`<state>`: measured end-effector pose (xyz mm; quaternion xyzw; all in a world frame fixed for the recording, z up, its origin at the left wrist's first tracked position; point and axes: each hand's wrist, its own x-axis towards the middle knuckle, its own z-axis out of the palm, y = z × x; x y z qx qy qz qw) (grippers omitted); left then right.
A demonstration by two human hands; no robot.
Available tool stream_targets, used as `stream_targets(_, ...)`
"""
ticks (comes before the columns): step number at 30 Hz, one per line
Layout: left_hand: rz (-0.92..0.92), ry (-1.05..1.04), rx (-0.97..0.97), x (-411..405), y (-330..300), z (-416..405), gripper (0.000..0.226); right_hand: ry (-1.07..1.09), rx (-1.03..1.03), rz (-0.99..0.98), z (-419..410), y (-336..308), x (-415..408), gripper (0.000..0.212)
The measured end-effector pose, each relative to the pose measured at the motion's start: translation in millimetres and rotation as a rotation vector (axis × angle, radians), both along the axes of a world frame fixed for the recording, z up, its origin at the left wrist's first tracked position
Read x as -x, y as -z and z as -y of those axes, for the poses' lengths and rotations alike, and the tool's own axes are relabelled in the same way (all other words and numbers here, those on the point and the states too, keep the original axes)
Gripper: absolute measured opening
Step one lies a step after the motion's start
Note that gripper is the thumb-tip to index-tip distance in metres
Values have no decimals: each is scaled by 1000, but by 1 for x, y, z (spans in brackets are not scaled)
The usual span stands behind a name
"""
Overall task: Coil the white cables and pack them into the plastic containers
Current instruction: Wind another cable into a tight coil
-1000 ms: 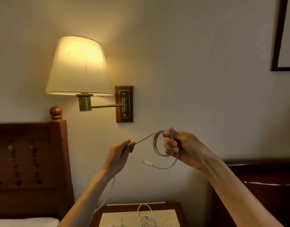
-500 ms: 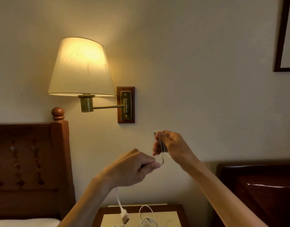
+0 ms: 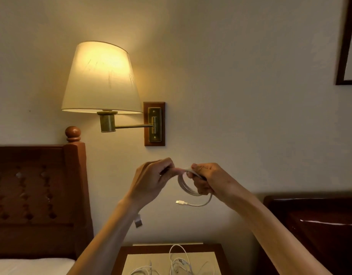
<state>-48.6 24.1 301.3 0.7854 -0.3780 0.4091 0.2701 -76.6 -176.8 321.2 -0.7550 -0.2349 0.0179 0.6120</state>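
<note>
Nightstand (image 3: 216, 255): I take this as my landmark; it sits at the bottom edge of my view, between a bed headboard (image 3: 38, 187) on one side and a dark wooden piece on the other. Only its back part shows.

Wall lamp (image 3: 101, 78): lit, well above the nightstand and towards the headboard side.

Loose cables (image 3: 177, 263): I see a tangle of white cables lying on the nightstand top, uncoiled. I judge these are the work left. How many there are, I cannot tell.

Containers: none in view above or on the visible part of the nightstand, so I cannot say whether any cable is packed.

Right hand (image 3: 208, 180): raised above the nightstand, fingers curled round one side of the coil, gripping the gathered loops.

Left hand (image 3: 151, 179): level with the right and close beside it, fingers curled, thumb and fingertips pinching the cable where it meets the top of the coil.

Coil (image 3: 188, 187): a white cable wound in a few loops, hanging between the two hands, well above the nightstand.

Free ends: a small plug (image 3: 180, 202) on a short tail sticks out below the coil; another plug (image 3: 138, 222) dangles under my left wrist.

Progress: as I judge it, this one cable is nearly coiled, with only a short tail to tuck in. Packing it, and coiling the ones on the nightstand, is not yet done.
</note>
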Motion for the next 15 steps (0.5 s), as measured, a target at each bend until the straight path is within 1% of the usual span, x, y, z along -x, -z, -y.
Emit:
stream_targets(3, -48, 4, 95, -10, 12, -24, 38, -87, -255, -164, 19, -6, 1, 41)
stream_targets(4, -70, 0, 113, -14, 17, -33, 41, -109, -307, -195, 25, -9, 2, 39)
stream_targets(7, -115, -46, 109, -22, 33, -51, 41, -128, -275, -218, 33, -10, 3, 40)
stream_targets(8, -127, -70, 98, -24, 37, -53, 36, -135, -272, -233, 32, -10, 3, 40)
stream_targets(11, -175, -171, 59, -30, 45, -56, 11, -177, -345, -291, 29, -8, 0, 40)
stream_targets(12, -203, -223, 73, -31, 47, -54, 13, -199, -381, -313, 29, -7, -1, 40)
stream_targets(14, -332, -306, 196, -29, 49, -49, 16, -252, -458, -363, 26, -5, -2, 39)
stream_targets(15, -429, -299, 288, -27, 48, -45, 15, -279, -497, -389, 24, -4, -2, 38)
